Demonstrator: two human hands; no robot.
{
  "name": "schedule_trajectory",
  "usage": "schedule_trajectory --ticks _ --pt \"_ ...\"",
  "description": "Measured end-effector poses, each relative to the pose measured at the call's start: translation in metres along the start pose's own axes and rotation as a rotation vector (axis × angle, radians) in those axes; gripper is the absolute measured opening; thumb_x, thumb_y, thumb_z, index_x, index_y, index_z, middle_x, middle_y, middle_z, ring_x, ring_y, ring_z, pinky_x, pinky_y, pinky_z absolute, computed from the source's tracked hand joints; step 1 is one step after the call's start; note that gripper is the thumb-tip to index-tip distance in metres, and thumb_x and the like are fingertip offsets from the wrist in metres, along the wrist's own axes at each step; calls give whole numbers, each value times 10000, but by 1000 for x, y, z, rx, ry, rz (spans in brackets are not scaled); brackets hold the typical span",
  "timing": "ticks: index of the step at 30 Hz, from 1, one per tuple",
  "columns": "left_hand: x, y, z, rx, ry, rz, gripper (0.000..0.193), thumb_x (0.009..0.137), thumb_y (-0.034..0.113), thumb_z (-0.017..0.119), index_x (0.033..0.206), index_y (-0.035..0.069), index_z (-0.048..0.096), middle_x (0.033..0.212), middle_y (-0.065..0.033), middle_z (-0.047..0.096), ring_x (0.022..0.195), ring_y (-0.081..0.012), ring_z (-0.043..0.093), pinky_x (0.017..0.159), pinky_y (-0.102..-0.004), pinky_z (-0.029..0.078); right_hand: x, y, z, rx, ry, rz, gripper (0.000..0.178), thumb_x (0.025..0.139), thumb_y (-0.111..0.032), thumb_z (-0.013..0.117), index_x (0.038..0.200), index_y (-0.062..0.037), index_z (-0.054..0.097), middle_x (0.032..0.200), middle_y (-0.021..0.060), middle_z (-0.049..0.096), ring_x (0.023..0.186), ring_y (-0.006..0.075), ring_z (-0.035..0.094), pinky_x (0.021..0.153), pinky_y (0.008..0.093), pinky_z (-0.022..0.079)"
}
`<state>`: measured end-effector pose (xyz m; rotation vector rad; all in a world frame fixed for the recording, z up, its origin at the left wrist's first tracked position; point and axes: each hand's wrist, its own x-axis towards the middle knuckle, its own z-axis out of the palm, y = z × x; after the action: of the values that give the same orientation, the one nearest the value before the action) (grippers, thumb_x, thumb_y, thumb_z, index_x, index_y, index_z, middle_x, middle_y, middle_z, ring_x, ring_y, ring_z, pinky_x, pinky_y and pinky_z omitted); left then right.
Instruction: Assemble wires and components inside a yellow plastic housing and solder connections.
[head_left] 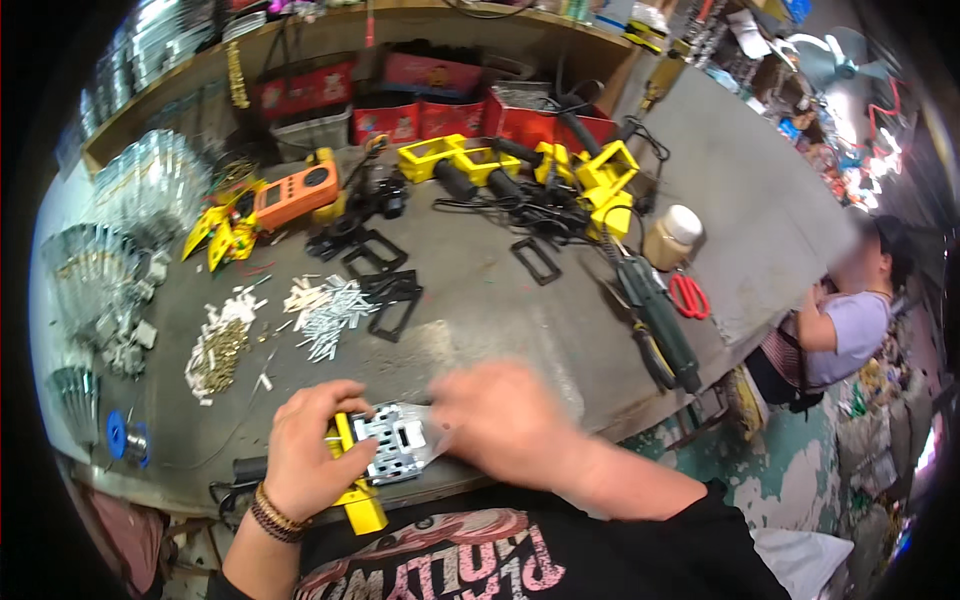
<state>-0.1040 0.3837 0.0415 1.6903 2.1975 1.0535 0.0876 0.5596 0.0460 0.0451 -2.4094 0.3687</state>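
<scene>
The yellow housing [364, 512], metal plate [395, 447] against it, is at the counter [490, 325]'s near edge. The left hand [308, 452], fingers grasping the housing, should brace it squarely; the right hand [508, 415], beside the plate, is too blurred to tell its grip.

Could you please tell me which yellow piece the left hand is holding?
The yellow piece at the near edge of the table, beside the slotted metal plate; the left hand holds it, whereas the other yellow pieces lie farther back.
</scene>
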Motion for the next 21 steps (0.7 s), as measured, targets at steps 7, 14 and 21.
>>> schedule_trajectory --ticks 7,14,21 --pt "-3 2 -4 -8 12 -45 507 684 62 738 1162 46 572 982 -46 724 979 -277 609 926 -387 444 -91 120 -108 -782 -20 870 627 743 -231 831 1266 -58 530 1237 185 549 1174 396 511 998 469 445" --pt "4 -1 -1 -29 -39 10 511 743 140 745 1217 81 564 1033 2 714 1016 -271 609 940 -405 430 -110 151 -142 -515 100 744 498 833 -145 760 1266 -3 561 1240 165 594 1127 305 584 972 407 470" --pt "0 1 -3 -8 -51 -52 512 758 169 737 1234 83 567 1066 5 707 1056 -263 595 959 -401 414 -45 78 -140 1315 508 655 524 991 -331 571 1411 -41 455 1345 156 559 1105 207 613 950 376 530"
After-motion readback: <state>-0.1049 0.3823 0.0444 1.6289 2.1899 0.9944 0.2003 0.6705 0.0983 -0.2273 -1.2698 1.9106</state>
